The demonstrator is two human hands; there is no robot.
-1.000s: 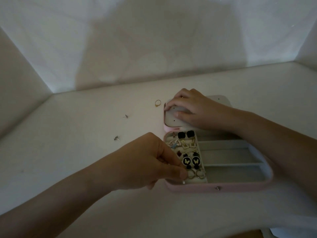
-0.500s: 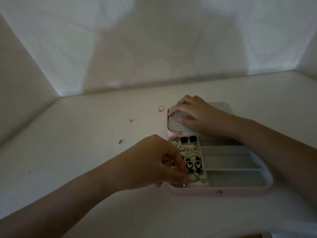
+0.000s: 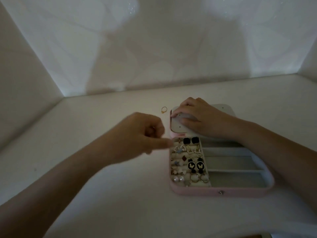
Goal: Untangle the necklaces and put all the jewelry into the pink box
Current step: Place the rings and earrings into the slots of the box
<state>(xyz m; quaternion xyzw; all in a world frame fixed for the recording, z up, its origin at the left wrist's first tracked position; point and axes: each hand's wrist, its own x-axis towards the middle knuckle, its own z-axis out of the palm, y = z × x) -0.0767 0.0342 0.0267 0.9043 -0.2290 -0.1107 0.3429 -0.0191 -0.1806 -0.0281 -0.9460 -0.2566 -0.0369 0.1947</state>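
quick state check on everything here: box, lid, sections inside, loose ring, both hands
pink box: open, flat on the table
lid: folded back flat
left section: filled with earrings and rings
right compartments: look empty
gold ring: loose on the table, left of the lid
left hand: blurred, fingers curled, by the box's left edge; contents unclear
right hand: rests on the lid, holds nothing
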